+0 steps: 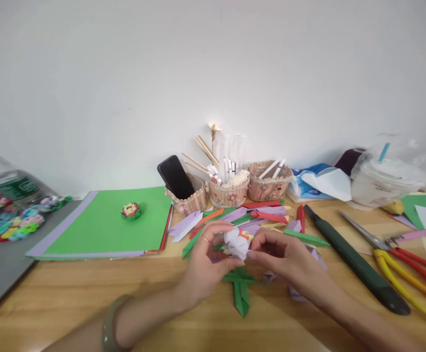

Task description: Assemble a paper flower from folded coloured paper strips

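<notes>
A small folded-paper flower (237, 241), white outside with orange and yellow inside, is held up between both hands above the table. My left hand (210, 254) curls around its left side, thumb below and fingers above. At its right edge my right hand (277, 250) pinches the paper with thumb and forefinger. Just beneath lies a folded green paper piece (241, 293) shaped like a cross or star. Purple folded paper (297, 291) sits partly hidden under my right hand. Behind the hands, folded strips (235, 215) in green, purple, red and orange are heaped.
Green paper sheets (99, 230) at left bear a small paper flower (131, 210). Three baskets (231, 194) stand by the wall, one holding a phone (176, 177). To the right are a dark green long-handled cutter (355, 259), scissors (383, 249), tissues (317, 181) and a lidded cup (385, 181).
</notes>
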Available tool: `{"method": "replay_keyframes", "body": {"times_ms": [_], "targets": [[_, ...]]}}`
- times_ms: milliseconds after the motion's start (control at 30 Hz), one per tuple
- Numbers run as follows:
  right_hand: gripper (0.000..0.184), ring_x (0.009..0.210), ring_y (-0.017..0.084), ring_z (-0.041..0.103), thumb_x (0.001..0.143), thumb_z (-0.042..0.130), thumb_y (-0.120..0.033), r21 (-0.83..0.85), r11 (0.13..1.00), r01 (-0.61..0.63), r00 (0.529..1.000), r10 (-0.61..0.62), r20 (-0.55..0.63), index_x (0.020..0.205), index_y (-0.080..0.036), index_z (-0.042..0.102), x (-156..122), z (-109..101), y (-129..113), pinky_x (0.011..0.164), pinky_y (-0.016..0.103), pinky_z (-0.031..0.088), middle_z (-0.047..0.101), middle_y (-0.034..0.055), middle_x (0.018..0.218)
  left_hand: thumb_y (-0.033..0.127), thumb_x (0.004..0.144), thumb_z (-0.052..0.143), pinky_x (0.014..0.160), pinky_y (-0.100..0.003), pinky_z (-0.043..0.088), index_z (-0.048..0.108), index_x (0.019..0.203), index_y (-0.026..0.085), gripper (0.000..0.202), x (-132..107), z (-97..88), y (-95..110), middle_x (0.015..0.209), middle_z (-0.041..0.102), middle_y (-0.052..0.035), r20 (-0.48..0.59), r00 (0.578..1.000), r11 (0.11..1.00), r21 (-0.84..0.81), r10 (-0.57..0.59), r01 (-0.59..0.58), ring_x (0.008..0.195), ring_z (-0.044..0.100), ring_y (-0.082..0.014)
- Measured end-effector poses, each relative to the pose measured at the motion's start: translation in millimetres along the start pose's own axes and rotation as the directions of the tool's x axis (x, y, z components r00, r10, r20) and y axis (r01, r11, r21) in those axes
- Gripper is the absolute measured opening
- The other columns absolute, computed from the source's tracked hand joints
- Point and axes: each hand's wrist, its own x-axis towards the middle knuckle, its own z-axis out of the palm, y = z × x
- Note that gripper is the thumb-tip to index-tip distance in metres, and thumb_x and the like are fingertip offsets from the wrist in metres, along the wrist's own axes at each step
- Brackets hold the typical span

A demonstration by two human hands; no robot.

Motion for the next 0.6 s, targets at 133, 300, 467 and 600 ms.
{"method": "replay_keyframes", "body": {"times_ms": [133, 300, 467, 600], "targets": [[0.025, 0.050, 0.009, 0.045, 0.072, 0.063, -0.039, -0.038, 0.998, 0.040, 0.999, -0.040, 0.010, 0.067, -0.018, 0.049, 0.0, 1.3, 1.9, 0.044, 0.020, 0.037, 0.049, -0.0036, 0.060, 0.023, 0.057, 0.078, 0.061, -0.022, 0.049, 0.054, 0.094, 0.021, 0.045, 1.5, 0.2, 1.4, 0.104, 0.051, -0.0041, -0.045, 0.998, 0.998, 0.030, -0.045, 0.046, 0.087, 0.057, -0.0172], [0.018, 0.055, 0.010, 0.045, 0.076, 0.060, -0.033, -0.282, 0.924, 0.256, 0.947, -0.299, -0.120, 0.068, -0.018, 0.055, -3.6, 4.7, 1.8, 0.048, 0.021, 0.038, 0.055, 0.0006, 0.070, 0.024, 0.057, 0.078, 0.059, -0.022, 0.048, 0.052, 0.096, 0.021, 0.047, 3.0, 0.0, 0.2, 0.100, 0.054, -0.0037, -0.045, 0.995, 0.996, 0.015, -0.091, 0.092, 0.086, 0.057, -0.0173], [0.021, 0.054, 0.011, 0.047, 0.071, 0.064, -0.038, -0.073, 0.993, 0.096, 0.987, -0.104, -0.123, 0.071, -0.018, 0.056, -3.2, 7.7, -3.0, 0.046, 0.020, 0.041, 0.053, -0.0019, 0.062, 0.022, 0.057, 0.077, 0.063, -0.024, 0.048, 0.051, 0.096, 0.021, 0.046, 2.8, 1.3, 0.1, 0.097, 0.055, -0.0034, -0.030, 0.994, 0.994, -0.021, -0.106, 0.106, 0.086, 0.057, -0.0176], [0.026, 0.056, 0.010, 0.048, 0.065, 0.069, -0.039, 0.064, 0.998, -0.009, 0.993, 0.017, -0.113, 0.068, -0.017, 0.057, -1.1, 7.7, -3.0, 0.043, 0.018, 0.041, 0.051, -0.0021, 0.062, 0.023, 0.057, 0.077, 0.063, -0.024, 0.048, 0.050, 0.095, 0.021, 0.047, 2.6, 2.3, 0.8, 0.096, 0.056, -0.0032, -0.029, 0.991, 0.990, -0.053, -0.131, 0.129, 0.087, 0.057, -0.0180]]}}
